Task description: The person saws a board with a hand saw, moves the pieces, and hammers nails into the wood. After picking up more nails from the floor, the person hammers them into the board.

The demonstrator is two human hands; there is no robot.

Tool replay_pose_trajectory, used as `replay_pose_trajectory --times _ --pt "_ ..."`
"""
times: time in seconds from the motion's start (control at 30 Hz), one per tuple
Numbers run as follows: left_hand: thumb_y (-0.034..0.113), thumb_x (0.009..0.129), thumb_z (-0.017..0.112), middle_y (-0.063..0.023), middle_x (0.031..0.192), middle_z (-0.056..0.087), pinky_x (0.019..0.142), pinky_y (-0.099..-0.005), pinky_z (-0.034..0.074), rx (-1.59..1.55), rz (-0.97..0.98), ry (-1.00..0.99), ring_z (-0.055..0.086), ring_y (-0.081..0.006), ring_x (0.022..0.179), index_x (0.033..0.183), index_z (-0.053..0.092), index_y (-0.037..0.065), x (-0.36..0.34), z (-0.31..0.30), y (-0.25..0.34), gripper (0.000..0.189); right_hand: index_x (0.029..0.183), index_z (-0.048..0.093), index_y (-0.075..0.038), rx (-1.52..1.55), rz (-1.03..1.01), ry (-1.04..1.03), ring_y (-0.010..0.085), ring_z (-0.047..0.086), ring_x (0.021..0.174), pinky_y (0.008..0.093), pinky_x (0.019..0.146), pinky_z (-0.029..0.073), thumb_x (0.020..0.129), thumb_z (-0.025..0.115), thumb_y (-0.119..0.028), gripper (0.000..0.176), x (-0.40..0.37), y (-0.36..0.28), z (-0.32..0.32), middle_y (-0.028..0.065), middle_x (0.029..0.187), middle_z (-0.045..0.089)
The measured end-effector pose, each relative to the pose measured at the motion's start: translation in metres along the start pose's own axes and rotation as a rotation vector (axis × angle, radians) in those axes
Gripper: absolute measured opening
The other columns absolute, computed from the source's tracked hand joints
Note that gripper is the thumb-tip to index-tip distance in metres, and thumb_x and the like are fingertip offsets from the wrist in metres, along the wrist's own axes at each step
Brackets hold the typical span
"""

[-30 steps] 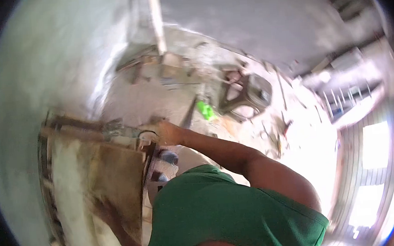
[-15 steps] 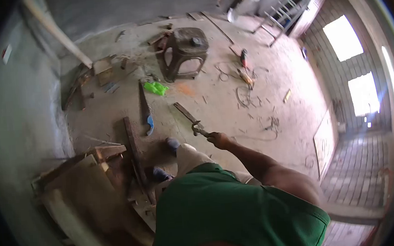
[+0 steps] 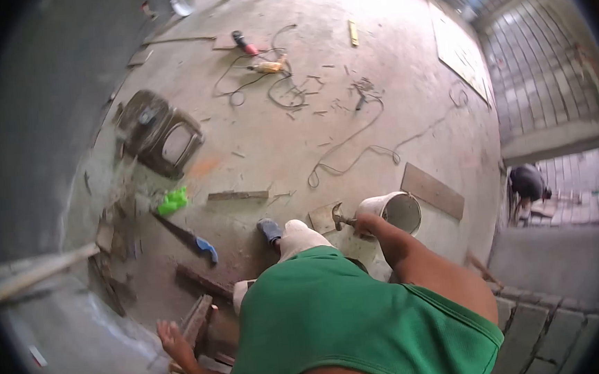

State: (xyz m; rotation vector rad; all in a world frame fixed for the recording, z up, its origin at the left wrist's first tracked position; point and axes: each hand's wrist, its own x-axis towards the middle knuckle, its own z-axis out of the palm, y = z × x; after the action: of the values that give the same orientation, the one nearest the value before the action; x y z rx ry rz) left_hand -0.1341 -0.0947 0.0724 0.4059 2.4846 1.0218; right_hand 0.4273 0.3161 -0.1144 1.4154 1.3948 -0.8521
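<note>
My right hand is closed round the handle of a hammer, whose head points away over a small flat board on the floor. Just beyond that hand stands a white bucket. At the lower left, my left hand is raised with its fingers apart and nothing in it, beside a piece of wood. A handsaw with a blue handle lies on the floor between the hands, near a bright green bag.
A dark plastic stool stands at the upper left. Power tools with looping cables lie farther off. A wooden board lies right of the bucket. Another person is bent down beyond the opening at the right.
The view has swung to the right, bringing the bucket and the other person into sight. My left hand has come into view. A plank that lay by the hammer now lies apart from it.
</note>
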Motion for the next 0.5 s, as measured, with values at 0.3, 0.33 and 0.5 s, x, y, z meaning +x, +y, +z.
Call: replay_pose_trajectory --times 0.3,0.33,0.5 --pt "0.021 0.089 0.064 -0.0247 0.126 0.061 0.096 -0.0376 0.048 0.249 0.236 -0.635 0.062 -0.0327 0.113 0.136 0.047 -0.005 0.120 0.261 0.186 0.056 0.085 0.070 0.001 0.762 0.149 0.040 0.0286 0.067 0.064 0.0428 0.060 0.052 0.077 0.073 -0.033 0.036 -0.044 0.063 0.039 0.0179 0.076 0.069" --pt "0.023 0.089 0.064 -0.0248 0.125 0.061 0.095 -0.0382 0.048 0.317 0.304 -0.730 0.062 -0.0332 0.113 0.135 0.048 -0.004 0.126 0.285 0.203 0.056 0.085 0.070 0.001 0.774 0.161 0.023 0.0286 0.067 0.064 0.0428 0.060 0.052 0.077 0.073 -0.033 0.036 -0.037 0.067 0.047 0.0179 0.076 0.069" --pt "0.032 0.087 0.064 -0.0246 0.122 0.062 0.094 -0.0398 0.048 0.563 0.399 -0.944 0.063 -0.0350 0.111 0.134 0.050 -0.003 0.171 0.394 0.245 0.060 0.089 0.068 0.006 0.689 0.007 0.205 0.0389 0.067 0.072 0.0450 0.065 0.052 0.075 0.073 -0.034 0.043 -0.026 0.082 0.040 0.0260 0.079 0.068"
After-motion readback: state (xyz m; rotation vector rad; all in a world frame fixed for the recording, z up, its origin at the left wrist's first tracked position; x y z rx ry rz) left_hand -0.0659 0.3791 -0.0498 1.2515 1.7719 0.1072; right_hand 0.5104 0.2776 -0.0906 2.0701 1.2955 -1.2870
